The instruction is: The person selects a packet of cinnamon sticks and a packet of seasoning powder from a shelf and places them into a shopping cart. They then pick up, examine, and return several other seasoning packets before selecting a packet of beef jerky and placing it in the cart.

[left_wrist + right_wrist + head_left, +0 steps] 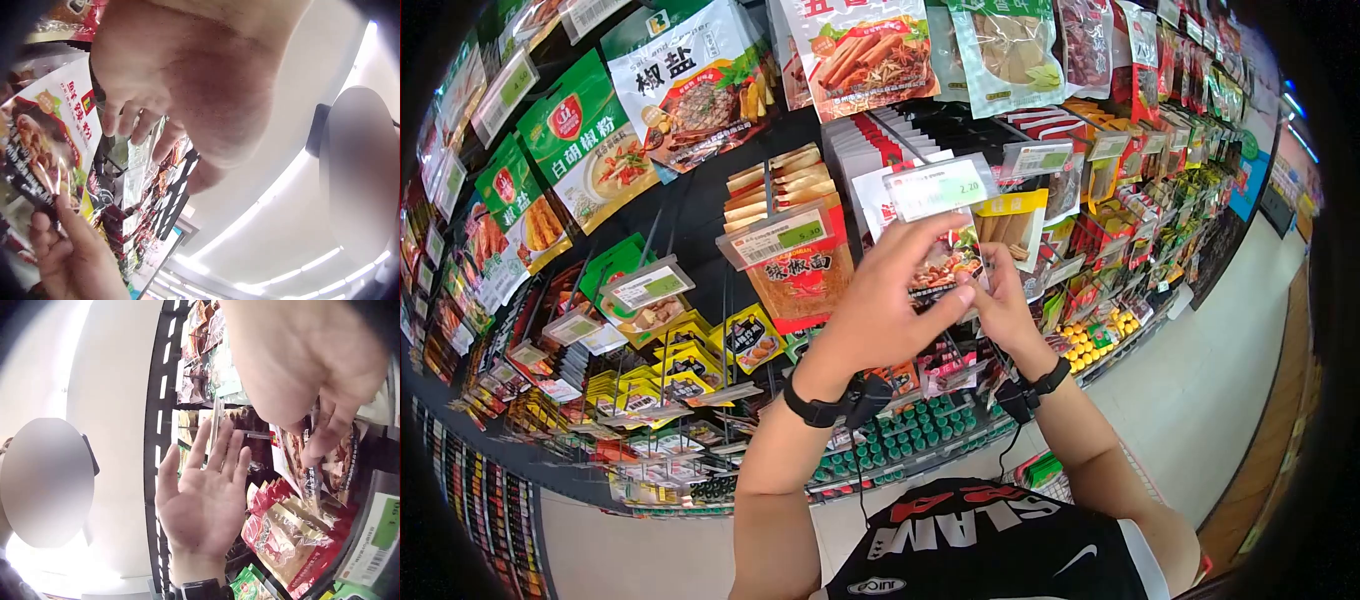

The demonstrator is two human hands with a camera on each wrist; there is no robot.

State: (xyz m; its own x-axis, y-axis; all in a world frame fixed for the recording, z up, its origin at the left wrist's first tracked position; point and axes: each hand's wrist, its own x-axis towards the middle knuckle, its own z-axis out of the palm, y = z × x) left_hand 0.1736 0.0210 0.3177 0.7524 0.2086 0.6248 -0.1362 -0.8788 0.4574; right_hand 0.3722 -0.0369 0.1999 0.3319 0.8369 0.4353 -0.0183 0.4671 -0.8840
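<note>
In the head view, a white seasoning packet (948, 262) with a food picture and red lettering hangs under a price tag (940, 187). My right hand (1012, 312) pinches its lower edge between thumb and fingers, as the left wrist view shows on the printed packet (47, 134). My left hand (890, 300) is raised beside the packet. In the right wrist view this left hand (206, 506) has its palm showing and its fingers straight and spread, holding nothing. Behind the held packet, more white packets (880, 150) hang in a row.
A red chilli powder packet (805, 275) hangs to the left under its own tag. Larger packets (865, 55) hang above. Metal hooks and price tags jut out across the rack. Green-capped bottles (910, 430) stand low down. Pale floor (1200, 330) lies to the right.
</note>
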